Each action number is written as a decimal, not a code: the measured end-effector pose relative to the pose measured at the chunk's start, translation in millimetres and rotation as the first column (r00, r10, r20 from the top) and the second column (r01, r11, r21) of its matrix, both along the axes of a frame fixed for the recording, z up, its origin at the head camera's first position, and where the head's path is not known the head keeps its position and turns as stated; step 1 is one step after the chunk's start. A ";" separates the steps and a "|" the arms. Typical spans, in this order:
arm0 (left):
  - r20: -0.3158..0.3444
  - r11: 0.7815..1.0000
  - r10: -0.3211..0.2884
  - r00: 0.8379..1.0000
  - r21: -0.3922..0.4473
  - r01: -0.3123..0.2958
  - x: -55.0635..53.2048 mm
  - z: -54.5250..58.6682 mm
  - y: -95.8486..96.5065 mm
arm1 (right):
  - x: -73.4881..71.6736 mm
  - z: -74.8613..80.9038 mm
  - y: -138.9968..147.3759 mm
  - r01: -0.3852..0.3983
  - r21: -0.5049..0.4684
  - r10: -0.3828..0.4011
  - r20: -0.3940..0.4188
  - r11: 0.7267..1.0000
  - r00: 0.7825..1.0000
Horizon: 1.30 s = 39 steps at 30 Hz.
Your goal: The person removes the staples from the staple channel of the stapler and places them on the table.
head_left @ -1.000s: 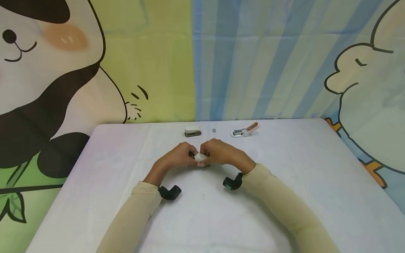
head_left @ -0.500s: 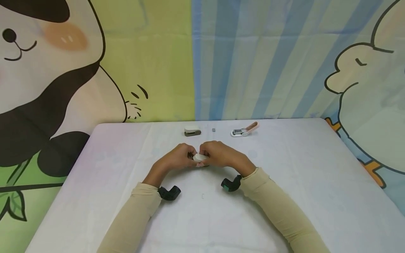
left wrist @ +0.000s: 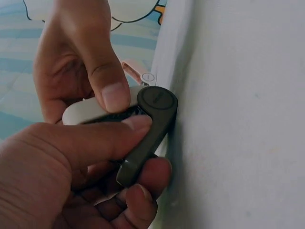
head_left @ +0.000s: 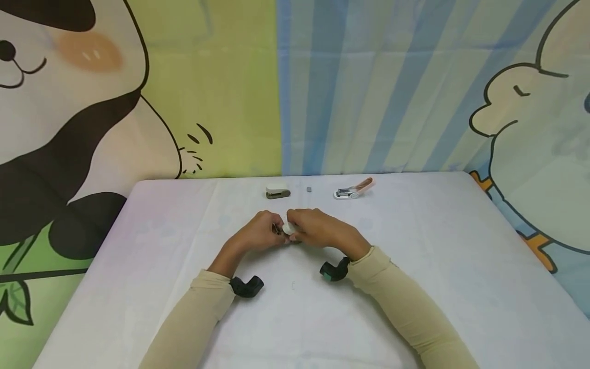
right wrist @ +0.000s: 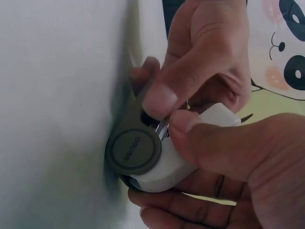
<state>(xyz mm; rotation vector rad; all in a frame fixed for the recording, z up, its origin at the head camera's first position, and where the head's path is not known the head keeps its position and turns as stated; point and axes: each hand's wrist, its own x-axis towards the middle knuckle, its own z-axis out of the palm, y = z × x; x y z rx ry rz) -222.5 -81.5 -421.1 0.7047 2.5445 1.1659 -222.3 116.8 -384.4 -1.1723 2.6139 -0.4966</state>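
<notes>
The stapler (left wrist: 166,112) is in both hands over the middle of the table (head_left: 461,230), near it, though whether it touches the cloth I cannot tell. It stands wide open, a dark arm (left wrist: 143,150) and a white arm (left wrist: 81,110) splayed about a round pivot (right wrist: 133,151). The left hand (head_left: 262,228) pinches the dark arm, thumb on its near side, other fingers curled behind; the right hand (head_left: 320,225) pinches the white arm, thumb on top and fingers bent underneath. It looks small and light, probably hard plastic over a metal strip (right wrist: 163,128), so weight should be no trouble. The shells look stiff and smooth, perhaps a little slippery, and the pivot may be springy, so a thumb-and-finger grip on each arm, as here, seems right. Holding farther from the pivot should give better leverage; prying hard sideways could strain the joint, likely the weakest part. Thumb tips are best kept clear of the strip and of the gap, where closing arms could nip skin.
</notes>
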 end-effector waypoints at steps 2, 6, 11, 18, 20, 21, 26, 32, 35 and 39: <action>0.026 1.000 0.006 1.000 -0.005 -0.006 0.8 -1.6 -0.9 | 1.0 0.1 -0.8 0.012 0.004 -0.012 0.025 1.000 1.000; 0.033 1.000 0.006 0.999 0.001 -0.006 1.2 -4.3 -3.0 | 2.1 0.3 -1.2 0.031 -0.009 -0.030 0.074 0.999 0.997; 0.029 1.000 -0.015 0.999 0.020 0.014 0.6 -4.8 -3.8 | -0.4 0.8 4.0 0.045 -0.034 -0.040 0.131 0.998 0.991; 0.034 0.999 -0.026 0.999 0.026 0.026 -0.8 -4.8 -0.5 | -7.8 1.6 17.1 0.039 -0.137 -0.008 0.218 0.990 0.976; 0.038 1.000 -0.021 0.999 0.020 0.020 -0.6 -4.0 0.2 | -9.5 3.2 20.3 0.026 -0.125 0.000 0.204 0.992 0.979; 0.042 1.000 -0.017 0.999 0.018 0.016 -0.4 -3.5 0.4 | -10.5 4.4 22.4 0.024 -0.115 -0.001 0.200 0.993 0.980; 0.045 1.000 -0.009 0.999 0.011 0.008 0.2 -2.6 -0.3 | -19.1 3.1 38.3 0.048 -0.043 -0.038 0.206 0.998 0.978; 0.059 1.000 -0.001 0.998 0.019 0.000 0.9 -2.2 -3.3 | -25.3 -4.9 44.8 0.067 -0.017 -0.060 0.244 0.998 0.968; 0.069 1.000 0.002 0.998 0.027 -0.004 1.0 -1.1 -3.6 | -26.0 -5.2 44.4 0.079 -0.006 -0.075 0.243 0.997 0.967; 0.077 1.000 0.004 0.997 0.027 -0.006 0.7 -1.5 -3.8 | -25.0 -3.5 43.6 0.081 0.022 -0.083 0.234 0.997 0.969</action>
